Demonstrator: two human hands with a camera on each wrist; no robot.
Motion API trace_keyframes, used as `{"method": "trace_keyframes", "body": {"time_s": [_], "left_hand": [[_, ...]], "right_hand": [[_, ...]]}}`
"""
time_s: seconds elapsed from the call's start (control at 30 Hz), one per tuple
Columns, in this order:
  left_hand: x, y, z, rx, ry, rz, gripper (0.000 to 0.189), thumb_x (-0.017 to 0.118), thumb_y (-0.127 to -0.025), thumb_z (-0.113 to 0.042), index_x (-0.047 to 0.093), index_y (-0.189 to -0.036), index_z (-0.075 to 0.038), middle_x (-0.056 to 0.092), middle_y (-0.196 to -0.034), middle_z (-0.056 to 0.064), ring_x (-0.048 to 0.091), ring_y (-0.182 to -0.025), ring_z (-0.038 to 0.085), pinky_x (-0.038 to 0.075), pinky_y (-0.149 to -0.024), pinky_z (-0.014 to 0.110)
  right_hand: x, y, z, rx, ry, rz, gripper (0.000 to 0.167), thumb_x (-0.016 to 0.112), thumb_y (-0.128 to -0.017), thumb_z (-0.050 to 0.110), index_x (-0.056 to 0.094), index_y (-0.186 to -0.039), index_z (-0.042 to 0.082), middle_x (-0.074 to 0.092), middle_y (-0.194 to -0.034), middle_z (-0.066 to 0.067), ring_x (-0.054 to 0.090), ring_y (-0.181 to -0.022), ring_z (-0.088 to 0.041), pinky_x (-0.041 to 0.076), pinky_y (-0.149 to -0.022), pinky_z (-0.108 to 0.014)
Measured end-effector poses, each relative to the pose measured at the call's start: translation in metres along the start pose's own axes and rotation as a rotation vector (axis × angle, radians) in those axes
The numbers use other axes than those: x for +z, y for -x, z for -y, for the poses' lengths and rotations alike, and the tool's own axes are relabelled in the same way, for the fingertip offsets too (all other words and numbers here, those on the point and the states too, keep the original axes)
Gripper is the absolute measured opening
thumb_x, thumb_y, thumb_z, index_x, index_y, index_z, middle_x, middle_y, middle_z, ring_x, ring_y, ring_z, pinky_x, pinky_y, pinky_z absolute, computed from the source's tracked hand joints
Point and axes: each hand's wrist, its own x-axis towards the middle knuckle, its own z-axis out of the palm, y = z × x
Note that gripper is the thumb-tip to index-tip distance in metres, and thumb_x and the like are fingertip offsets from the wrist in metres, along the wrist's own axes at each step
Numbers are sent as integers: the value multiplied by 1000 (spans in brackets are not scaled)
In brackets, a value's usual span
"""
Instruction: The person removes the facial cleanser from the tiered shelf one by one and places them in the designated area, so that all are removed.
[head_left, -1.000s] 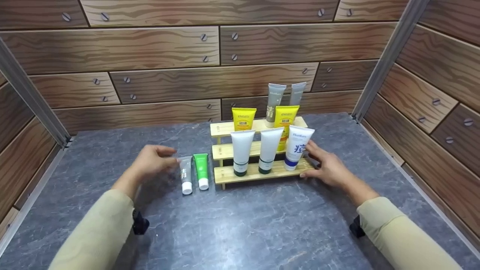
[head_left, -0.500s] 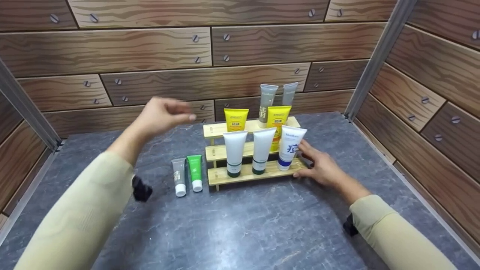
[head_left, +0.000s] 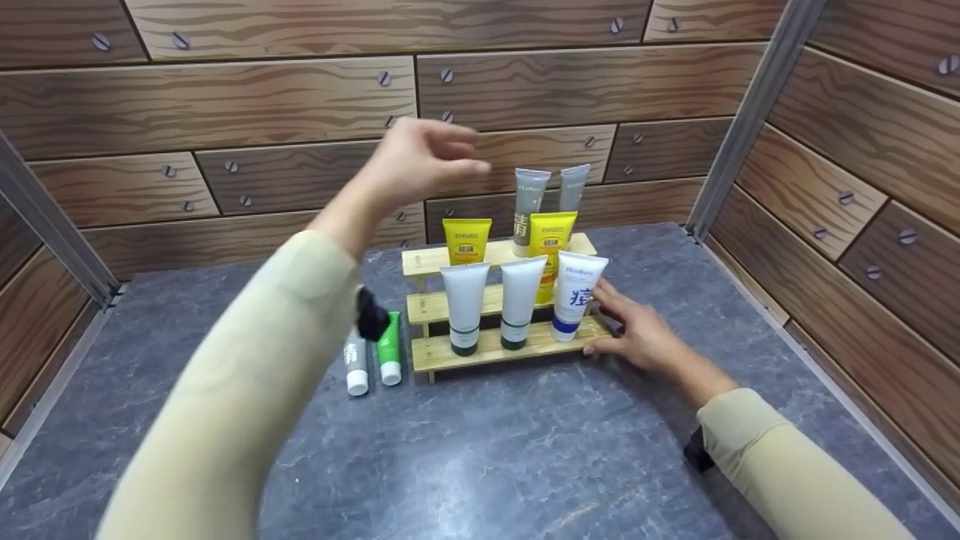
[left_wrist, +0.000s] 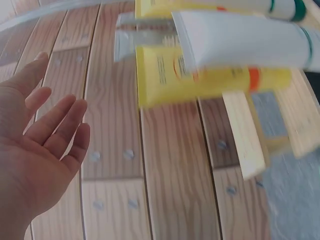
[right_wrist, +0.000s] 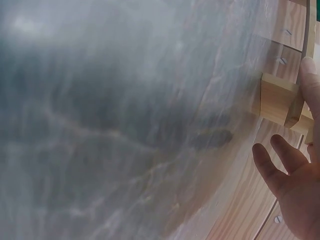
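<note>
A three-step wooden display rack point(head_left: 431, 354) holds squeeze tubes standing on their caps. On its lowest step are two white tubes point(head_left: 466, 300) with green-black caps and one white tube with a blue band point(head_left: 576, 289). Yellow tubes point(head_left: 466, 238) stand behind them, grey tubes point(head_left: 531, 195) at the back. My left hand point(head_left: 427, 161) is raised behind the rack's left part, with nothing in it; the left wrist view shows its fingers loosely extended. At the rack's right end my right hand point(head_left: 637, 330) holds the frame, thumb on the lowest step's edge and fingers behind.
Left of the rack, a grey tube point(head_left: 356, 367) and a green tube point(head_left: 389, 352) lie on the dark marbled table point(head_left: 465, 457), partly covered by the left wrist camera point(head_left: 371, 315). Wood-patterned walls point(head_left: 285, 105) enclose the table at the back and sides.
My left hand has risen from beside the lying tubes and moved right, over toward the rack's back. The right hand stays at the rack's right end. The head view has shifted slightly.
</note>
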Motion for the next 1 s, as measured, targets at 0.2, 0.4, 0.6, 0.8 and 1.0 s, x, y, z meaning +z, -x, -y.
{"method": "trace_keyframes", "body": {"time_s": [0.2,0.4,0.6,0.8,1.0], "left_hand": [[25,-18,0,55,11,10,54,84,-95,-29,67,-144,-16,66,-145,3,62,-130,14,51,-106,27],[39,-27,16,66,39,9,50,82,-97,-24,68,-144,-14,68,-143,0,64,-127,12,52,-104,27],[46,-31,30,53,63,27,50,82,-97,-22,67,-144,-13,67,-144,0,63,-130,16,53,-104,28],[53,-35,35,18,59,48,49,80,-98,-22,67,-145,-18,67,-143,-1,65,-121,13,55,-99,29],[74,-49,27,30,50,105,46,82,-97,-24,70,-142,-20,71,-134,1,67,-108,16,57,-89,28]], "right_hand": [[4,-4,2,-11,-28,5,106,92,-82,31,31,-167,14,16,-176,-7,28,-155,-45,17,-125,-65],[9,-7,4,-19,-60,17,107,92,-82,30,30,-168,16,15,-176,-6,32,-153,-45,18,-125,-64],[14,-13,6,-67,-23,5,106,93,-82,29,31,-167,12,19,-174,-12,33,-152,-47,21,-124,-64],[13,-14,7,-78,-24,6,105,92,-83,30,31,-167,12,19,-174,-13,33,-152,-48,21,-124,-65],[3,-2,-2,-46,-24,-16,106,92,-83,32,31,-167,12,18,-174,-13,40,-147,-49,23,-122,-66]]}}
